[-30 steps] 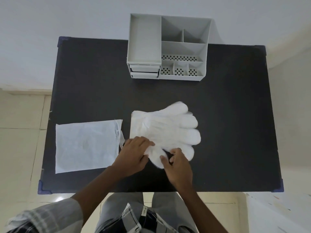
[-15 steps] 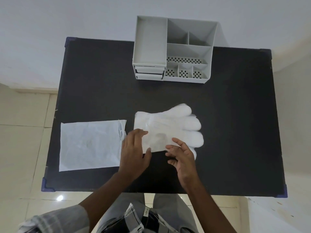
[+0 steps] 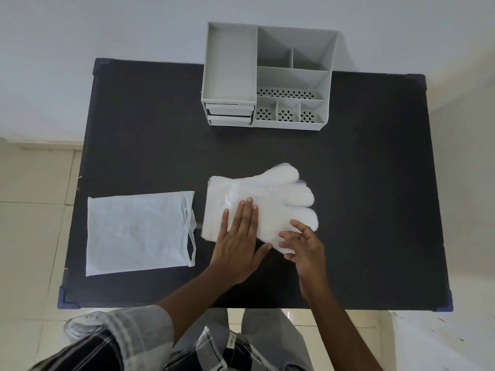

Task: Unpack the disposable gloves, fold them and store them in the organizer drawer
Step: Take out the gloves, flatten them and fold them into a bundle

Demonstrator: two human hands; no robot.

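Note:
A stack of white translucent disposable gloves (image 3: 278,194) lies flat in the middle of the black table (image 3: 375,183), fingers pointing right. My left hand (image 3: 238,239) rests flat, palm down, on the cuff half of the stack with fingers spread. My right hand (image 3: 302,242) sits at the stack's near edge, its fingertips on the lowest glove finger, which looks lifted slightly. The grey organizer (image 3: 267,76) stands at the table's far edge, with two closed drawers (image 3: 230,115) at its lower left.
The flat, empty white packaging bag (image 3: 136,231) lies left of the gloves, its torn opening facing them. The organizer has open compartments on top. A white wall is behind the table, and tiled floor surrounds it.
My left hand has slid up onto the gloves and flattened over them. My right hand has shifted to the near edge at the glove fingers. The near part of the stack has been folded in.

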